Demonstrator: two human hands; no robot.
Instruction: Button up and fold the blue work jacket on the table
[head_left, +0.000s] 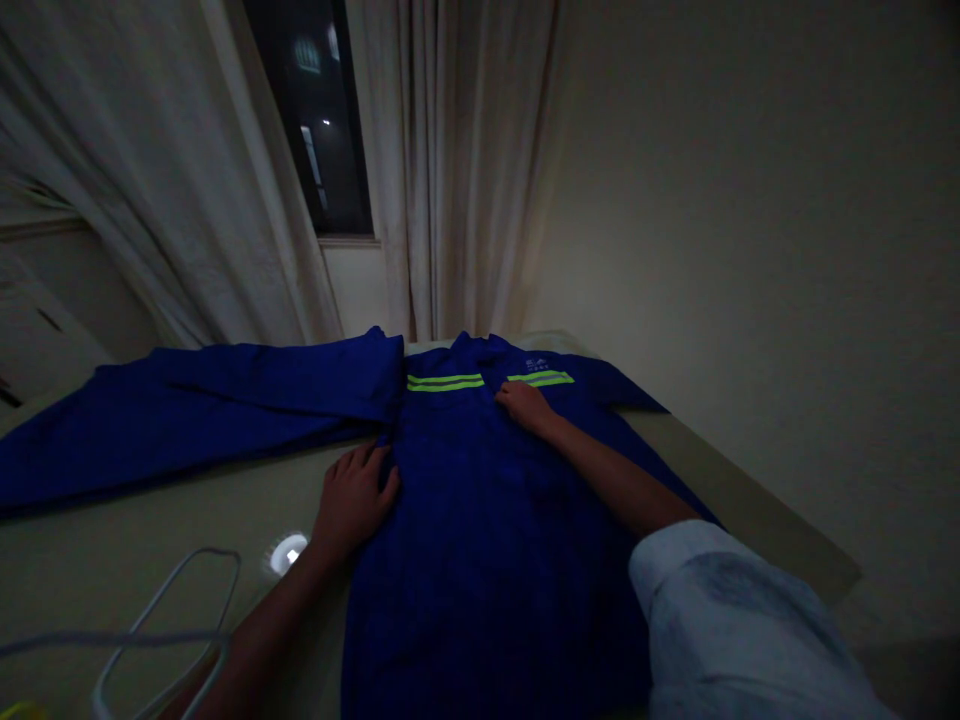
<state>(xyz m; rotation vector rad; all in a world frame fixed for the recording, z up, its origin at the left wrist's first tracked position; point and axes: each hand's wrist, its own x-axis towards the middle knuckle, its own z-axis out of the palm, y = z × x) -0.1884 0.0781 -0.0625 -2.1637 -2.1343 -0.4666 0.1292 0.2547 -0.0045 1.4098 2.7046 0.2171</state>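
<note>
A blue work jacket [480,560] lies spread out, front up, with yellow-green reflective stripes across its chest. My right hand [525,405] has its fingers closed on the jacket's front, close to the inner end of the right-hand stripe. Flat at the jacket's left edge rests my left hand [358,495], fingers stretched out and thumb touching the cloth. A long piece of blue cloth [225,410] extends leftward from beside the jacket's chest; whether it is a sleeve or a separate garment I cannot tell.
The garment lies on a pale covered surface [202,530]. Near my left forearm are a round white object [287,553] with a bright spot and a looped white cable [165,590]. Curtains [465,170] and a dark window [315,120] stand behind; a wall [750,250] rises at right.
</note>
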